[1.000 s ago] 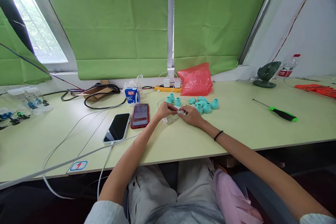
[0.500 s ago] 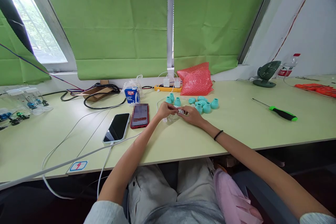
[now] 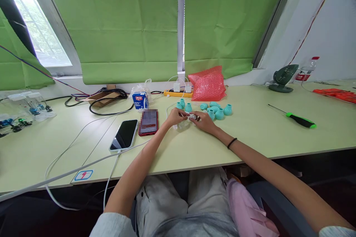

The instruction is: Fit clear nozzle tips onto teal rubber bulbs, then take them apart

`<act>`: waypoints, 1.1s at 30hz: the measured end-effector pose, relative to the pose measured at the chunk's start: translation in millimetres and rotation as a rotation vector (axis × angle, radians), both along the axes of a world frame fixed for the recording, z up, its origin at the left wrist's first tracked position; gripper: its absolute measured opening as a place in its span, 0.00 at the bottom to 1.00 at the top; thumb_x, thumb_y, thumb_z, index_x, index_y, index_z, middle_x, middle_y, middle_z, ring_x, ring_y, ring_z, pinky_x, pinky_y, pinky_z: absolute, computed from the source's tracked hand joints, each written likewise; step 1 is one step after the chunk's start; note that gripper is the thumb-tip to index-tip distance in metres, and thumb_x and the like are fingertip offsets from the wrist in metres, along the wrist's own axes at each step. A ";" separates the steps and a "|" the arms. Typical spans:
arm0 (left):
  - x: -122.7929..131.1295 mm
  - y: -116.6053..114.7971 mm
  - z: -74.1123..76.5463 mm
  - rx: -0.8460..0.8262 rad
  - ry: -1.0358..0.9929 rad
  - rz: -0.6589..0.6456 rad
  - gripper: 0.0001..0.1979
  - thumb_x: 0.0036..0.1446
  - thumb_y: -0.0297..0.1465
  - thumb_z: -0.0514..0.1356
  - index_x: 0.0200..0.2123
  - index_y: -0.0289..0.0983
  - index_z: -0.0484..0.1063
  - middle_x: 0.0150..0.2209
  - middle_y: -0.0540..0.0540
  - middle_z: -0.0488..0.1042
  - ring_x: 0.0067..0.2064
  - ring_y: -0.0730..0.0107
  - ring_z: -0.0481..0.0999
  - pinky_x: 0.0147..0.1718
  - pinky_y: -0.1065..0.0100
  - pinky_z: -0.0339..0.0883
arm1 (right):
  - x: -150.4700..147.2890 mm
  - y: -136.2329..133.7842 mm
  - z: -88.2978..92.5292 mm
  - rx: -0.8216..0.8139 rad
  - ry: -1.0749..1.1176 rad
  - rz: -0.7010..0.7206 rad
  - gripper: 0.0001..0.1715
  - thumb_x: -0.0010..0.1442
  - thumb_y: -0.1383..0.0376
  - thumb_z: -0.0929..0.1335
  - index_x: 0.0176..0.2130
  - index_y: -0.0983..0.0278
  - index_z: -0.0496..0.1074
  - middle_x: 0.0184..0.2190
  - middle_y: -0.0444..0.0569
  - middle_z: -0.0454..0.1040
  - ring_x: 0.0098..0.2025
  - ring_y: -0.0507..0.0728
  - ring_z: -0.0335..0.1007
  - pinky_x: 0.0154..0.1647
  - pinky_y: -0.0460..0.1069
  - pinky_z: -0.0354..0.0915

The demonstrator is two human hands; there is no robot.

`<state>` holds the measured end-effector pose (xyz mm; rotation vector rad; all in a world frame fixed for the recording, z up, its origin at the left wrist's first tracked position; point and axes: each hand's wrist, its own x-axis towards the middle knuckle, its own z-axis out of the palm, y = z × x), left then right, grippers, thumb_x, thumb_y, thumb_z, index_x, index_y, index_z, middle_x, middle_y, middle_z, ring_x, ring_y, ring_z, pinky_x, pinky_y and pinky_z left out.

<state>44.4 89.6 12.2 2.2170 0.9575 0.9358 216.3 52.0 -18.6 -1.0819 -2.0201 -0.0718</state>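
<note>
Between the fingertips of both hands is a small whitish translucent piece (image 3: 192, 117), too small to name its kind. My left hand (image 3: 178, 116) pinches at its left side with closed fingers. On its right side, my right hand (image 3: 203, 121) curls its fingers around the same piece. Several clear plastic pieces (image 3: 182, 125) lie on the table just under my hands. Behind the left fingers stand a few turquoise vase-shaped parts (image 3: 188, 107). More turquoise parts (image 3: 219, 113) are grouped just past my right hand, some upright and some on their sides.
A red bubble-wrap bag (image 3: 208, 85) and a yellow power strip (image 3: 175, 93) lie at the back. To the left are two phones (image 3: 124, 135), a blue milk carton (image 3: 140, 100) and a white cable (image 3: 91, 163). A screwdriver (image 3: 299, 119) and a small fan (image 3: 283, 78) are at the right.
My fingers shift slightly around the small whitish piece, with more of it showing between them. The other things on the table stay as they were.
</note>
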 end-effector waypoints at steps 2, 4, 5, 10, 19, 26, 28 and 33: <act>-0.7 -0.4 0.7 -0.020 0.002 -0.023 0.11 0.42 0.25 0.59 0.31 0.32 0.77 0.20 0.49 0.73 0.22 0.78 0.65 0.24 0.75 0.62 | 0.7 0.8 -0.7 -0.002 0.012 0.006 0.16 0.55 0.60 0.63 0.42 0.65 0.68 0.29 0.47 0.72 0.25 0.51 0.65 0.29 0.47 0.64; -0.8 -0.9 0.7 -0.053 -0.024 -0.050 0.11 0.41 0.25 0.58 0.31 0.33 0.77 0.18 0.51 0.71 0.20 0.79 0.64 0.22 0.76 0.61 | 1.1 1.3 -0.8 -0.003 0.022 0.008 0.16 0.55 0.60 0.63 0.42 0.64 0.68 0.29 0.47 0.72 0.25 0.51 0.65 0.29 0.47 0.64; -0.6 -1.1 0.5 -0.076 -0.055 -0.062 0.11 0.42 0.25 0.58 0.31 0.33 0.77 0.17 0.51 0.70 0.20 0.79 0.63 0.21 0.76 0.60 | 1.0 1.4 -0.4 -0.004 0.026 0.009 0.16 0.55 0.60 0.63 0.42 0.64 0.68 0.29 0.47 0.72 0.25 0.51 0.65 0.29 0.47 0.64; 1.8 -1.9 -0.3 -0.258 -0.276 -0.084 0.11 0.41 0.24 0.57 0.29 0.32 0.76 0.18 0.52 0.68 0.18 0.82 0.62 0.20 0.77 0.60 | -1.5 0.4 2.5 0.003 0.072 0.007 0.16 0.55 0.59 0.63 0.41 0.65 0.69 0.27 0.47 0.71 0.23 0.50 0.64 0.27 0.47 0.64; 2.5 2.2 -2.0 -0.214 -0.325 0.032 0.18 0.43 0.36 0.61 0.38 0.32 0.72 0.25 0.49 0.71 0.24 0.78 0.68 0.20 0.76 0.65 | -4.0 -2.0 3.0 0.060 0.113 0.033 0.18 0.54 0.60 0.64 0.43 0.65 0.67 0.32 0.49 0.71 0.30 0.53 0.65 0.28 0.47 0.66; 3.5 -4.7 0.2 -0.475 -0.355 -0.139 0.26 0.43 0.40 0.63 0.44 0.31 0.66 0.23 0.48 0.72 0.24 0.74 0.72 0.27 0.70 0.69 | -3.0 -1.6 0.8 0.151 0.124 0.002 0.16 0.54 0.56 0.64 0.40 0.62 0.69 0.30 0.49 0.67 0.32 0.54 0.65 0.31 0.50 0.67; 3.7 -5.9 1.1 -0.515 -0.384 -0.179 0.25 0.42 0.40 0.63 0.43 0.31 0.67 0.22 0.48 0.72 0.23 0.73 0.73 0.27 0.68 0.69 | -2.3 -0.7 0.2 0.172 0.116 -0.010 0.16 0.54 0.56 0.64 0.40 0.62 0.69 0.31 0.49 0.67 0.33 0.55 0.65 0.33 0.51 0.67; 3.8 -6.0 1.8 -0.574 -0.414 -0.224 0.24 0.42 0.39 0.64 0.40 0.29 0.68 0.20 0.48 0.72 0.22 0.73 0.73 0.26 0.67 0.70 | -2.4 -0.5 0.6 0.165 0.092 -0.033 0.16 0.55 0.56 0.64 0.40 0.62 0.69 0.32 0.49 0.67 0.34 0.55 0.65 0.35 0.51 0.66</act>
